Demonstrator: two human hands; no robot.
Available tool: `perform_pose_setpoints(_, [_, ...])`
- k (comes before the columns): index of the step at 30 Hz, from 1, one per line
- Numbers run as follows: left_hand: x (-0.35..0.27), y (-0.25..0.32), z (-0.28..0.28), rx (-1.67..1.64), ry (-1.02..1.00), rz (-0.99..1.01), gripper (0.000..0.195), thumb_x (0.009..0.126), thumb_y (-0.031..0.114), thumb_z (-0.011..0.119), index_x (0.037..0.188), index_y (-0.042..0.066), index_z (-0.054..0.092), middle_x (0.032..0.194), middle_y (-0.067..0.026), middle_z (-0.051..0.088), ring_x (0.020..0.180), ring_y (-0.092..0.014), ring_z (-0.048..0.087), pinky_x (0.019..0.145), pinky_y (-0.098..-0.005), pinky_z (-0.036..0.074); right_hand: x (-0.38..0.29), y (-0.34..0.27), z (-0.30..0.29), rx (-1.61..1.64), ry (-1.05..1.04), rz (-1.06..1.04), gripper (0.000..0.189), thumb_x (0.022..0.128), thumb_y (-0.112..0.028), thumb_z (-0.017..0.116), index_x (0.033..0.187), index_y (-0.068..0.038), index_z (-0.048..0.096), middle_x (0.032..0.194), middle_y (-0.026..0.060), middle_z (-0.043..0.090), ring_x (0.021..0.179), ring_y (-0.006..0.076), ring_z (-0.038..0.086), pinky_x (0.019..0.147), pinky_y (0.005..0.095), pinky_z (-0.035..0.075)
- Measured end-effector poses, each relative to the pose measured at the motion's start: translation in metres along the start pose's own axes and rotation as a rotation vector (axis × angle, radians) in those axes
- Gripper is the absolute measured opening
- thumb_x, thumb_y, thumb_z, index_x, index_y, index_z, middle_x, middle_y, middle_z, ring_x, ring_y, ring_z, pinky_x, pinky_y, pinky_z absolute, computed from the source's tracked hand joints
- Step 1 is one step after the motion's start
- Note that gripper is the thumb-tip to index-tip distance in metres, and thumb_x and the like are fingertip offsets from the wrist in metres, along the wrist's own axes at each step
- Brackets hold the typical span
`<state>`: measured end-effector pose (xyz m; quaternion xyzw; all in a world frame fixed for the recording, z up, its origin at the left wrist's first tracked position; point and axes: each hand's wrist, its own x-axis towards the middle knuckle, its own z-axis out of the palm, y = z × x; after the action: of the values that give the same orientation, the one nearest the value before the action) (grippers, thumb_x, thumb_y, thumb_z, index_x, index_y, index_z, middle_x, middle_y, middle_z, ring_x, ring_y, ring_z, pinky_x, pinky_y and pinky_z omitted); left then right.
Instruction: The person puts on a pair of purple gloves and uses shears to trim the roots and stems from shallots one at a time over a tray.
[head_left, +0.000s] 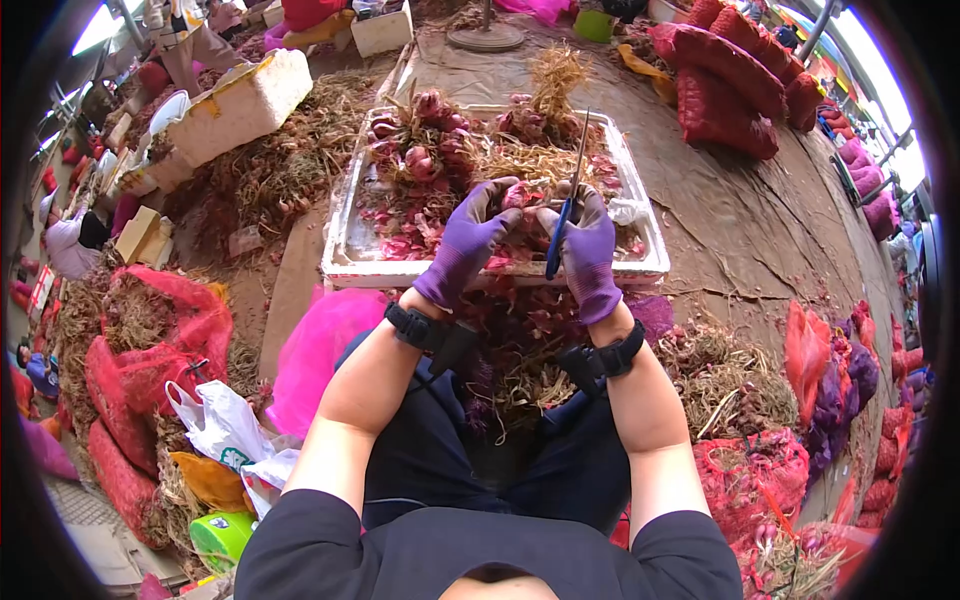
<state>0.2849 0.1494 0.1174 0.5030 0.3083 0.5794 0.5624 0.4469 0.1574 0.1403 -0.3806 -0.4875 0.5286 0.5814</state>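
My left hand (474, 234), in a purple glove, pinches a small red-skinned shallot (517, 196) over a white foam tray (334, 247). My right hand (587, 240), gloved alike, grips a blue-handled cutting tool (556, 244) seen edge-on, its long thin blade pointing up and away. Whether it is a knife or scissors I cannot tell. The right fingertips come close to the shallot; whether they touch it is unclear. Bunches of shallots (424, 142) with dry roots and stalks lie in the tray's far left, among loose red skins (409, 244). A bundle of dry stalks (556, 82) rises at the far edge.
Dry stalks (727, 371) are heaped to my right, beside a red net sack (750, 472). Pink netting (322, 356) and a white plastic bag (221, 420) lie at left. A foam box (232, 112) stands further left, full red sacks (724, 97) far right. Another person (71, 236) sits at far left.
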Motion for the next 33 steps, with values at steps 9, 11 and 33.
perform_pose_setpoints(9, [-0.004, 0.015, 0.007, -0.344, -0.013, -0.184, 0.033, 0.102, 0.015, 0.045, 0.132, 0.001, 0.048, 0.118, -0.008, 0.062, 0.108, -0.016, 0.061, 0.092, -0.0303, 0.05, 0.008, -0.002, -0.011, -0.005, 0.09, -0.075, 0.036, 0.086, 0.0, 0.065, 0.118, 0.0, 0.05, 0.095, 0.0085, 0.067, 0.076, 0.0123, 0.065, 0.068, 0.0231, 0.053])
perform_pose_setpoints(11, [-0.007, 0.013, 0.005, 0.143, -0.127, 0.164, 0.031, 0.104, 0.018, 0.042, 0.129, 0.001, 0.05, 0.118, -0.008, 0.061, 0.108, -0.017, 0.06, 0.093, -0.0306, 0.049, 0.006, -0.01, -0.006, -0.013, 0.027, -0.017, 0.034, 0.086, 0.0, 0.066, 0.117, 0.0, 0.051, 0.095, 0.0077, 0.067, 0.076, 0.0114, 0.064, 0.068, 0.0225, 0.052])
perform_pose_setpoints(33, [-0.008, 0.004, -0.011, -0.432, -0.332, -0.263, 0.047, 0.088, -0.004, 0.058, 0.133, -0.004, 0.043, 0.125, -0.0096, 0.054, 0.116, -0.019, 0.056, 0.098, -0.0361, 0.051, 0.003, 0.0, -0.01, -0.232, 0.024, -0.137, 0.028, 0.082, 0.002, 0.065, 0.108, -0.003, 0.06, 0.083, 0.0, 0.063, 0.069, 0.0042, 0.054, 0.062, 0.0201, 0.046])
